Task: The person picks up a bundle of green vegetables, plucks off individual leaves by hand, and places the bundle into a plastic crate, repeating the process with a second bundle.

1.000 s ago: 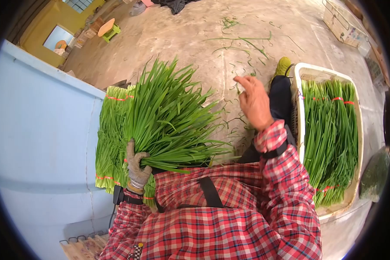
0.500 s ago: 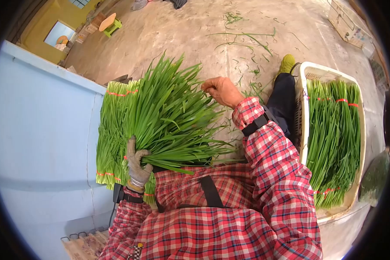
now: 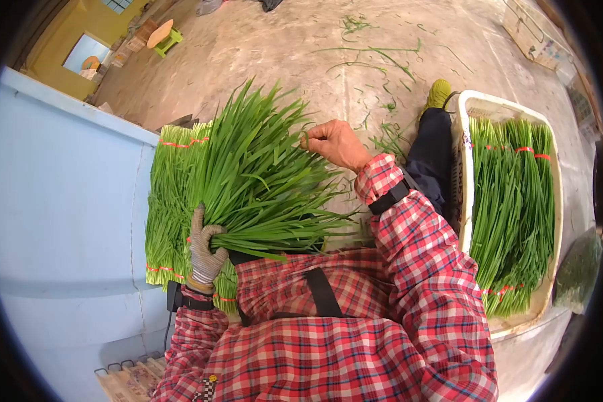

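A fanned bunch of garlic chives (image 3: 268, 174) spreads across my lap, its leaf tips pointing right and away from me. My left hand (image 3: 206, 249), in a grey knit glove, is closed around the lower end of this bunch. At the leaf tips on the far right side, my bare right hand (image 3: 338, 145) pinches thumb and forefinger together on a leaf tip. Under and left of the bunch lie tied chive bundles (image 3: 164, 221) with red bands, partly hidden by the loose leaves.
To my right stands a white plastic crate (image 3: 467, 167) with red-banded chive bundles inside. A blue panel (image 3: 60, 201) rises on my left. Leaf scraps (image 3: 392, 134) litter the concrete floor (image 3: 268, 53). My boot (image 3: 439, 94) rests beside the crate. A small green stool (image 3: 167, 41) stands far off.
My right hand has shifted slightly left, closer to the leaf tips. My left hand still grips the bunch; the whole view has moved a little.
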A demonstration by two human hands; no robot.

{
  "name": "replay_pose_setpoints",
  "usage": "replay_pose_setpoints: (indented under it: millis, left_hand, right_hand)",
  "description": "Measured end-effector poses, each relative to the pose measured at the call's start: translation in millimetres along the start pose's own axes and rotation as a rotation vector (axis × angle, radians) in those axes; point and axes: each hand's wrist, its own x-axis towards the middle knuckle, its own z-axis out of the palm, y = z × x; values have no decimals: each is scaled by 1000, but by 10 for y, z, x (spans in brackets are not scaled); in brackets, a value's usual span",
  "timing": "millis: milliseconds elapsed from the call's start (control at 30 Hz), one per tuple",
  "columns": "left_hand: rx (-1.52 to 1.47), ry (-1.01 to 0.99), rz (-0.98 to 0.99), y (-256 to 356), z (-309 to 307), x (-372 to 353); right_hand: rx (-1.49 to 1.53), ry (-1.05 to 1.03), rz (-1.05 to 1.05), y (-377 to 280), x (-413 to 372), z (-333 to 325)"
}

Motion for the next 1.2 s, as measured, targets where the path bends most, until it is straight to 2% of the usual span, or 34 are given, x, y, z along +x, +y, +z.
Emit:
replay_pose_setpoints:
  millis: [133,200,333,400,433,500,533,567,633,733,800,867,967,1067,1200]
  left_hand:
    - [-44,-35,-23,-46,-60,59]
    - [-137,-43,-38,-76,-71,71]
    - [-241,-19,-98,-141,-55,33]
    - [-246,-13,-101,-172,-47,21]
    - [-248,-3,-109,-191,-46,11]
    - [-206,-13,-68,-258,-54,14]
    - [-240,-9,-31,-246,-53,30]
    - [-274,-5,7,-233,-55,46]
    - [-306,-34,-23,-202,-76,53]
    - [-359,-60,-96,-193,-100,41]
    - [-379,-60,-136,-252,-108,28]
    - [-335,-40,-95,-328,-101,31]
    - [-277,-38,-12,-255,-113,64]
    - [-316,-37,-12,-317,-102,62]
    - [-387,-38,-39,-310,-105,81]
  right_hand:
    - [154,96,26,89,-85,-20]
    - [410,375,31,133,-139,-207]
    - [380,374,149,473,-388,-806]
    - [127,400,237,596,-516,-896]
    - [125,404,238,655,-532,-880]
    - [78,190,46,752,-567,-797]
    - [49,45,54,621,-583,-750]
    - [54,51,55,640,-564,-636]
    - [-9,7,-108,702,-512,-406]
    - [-150,-60,-58,629,-507,-290]
    - [-222,-63,-29,582,-503,-230]
    - [-303,-64,3,571,-531,-217]
    - [-285,1,-101,541,-579,-197]
    - [-192,86,-49,497,-621,-158]
    - [173,289,191,470,-601,-79]
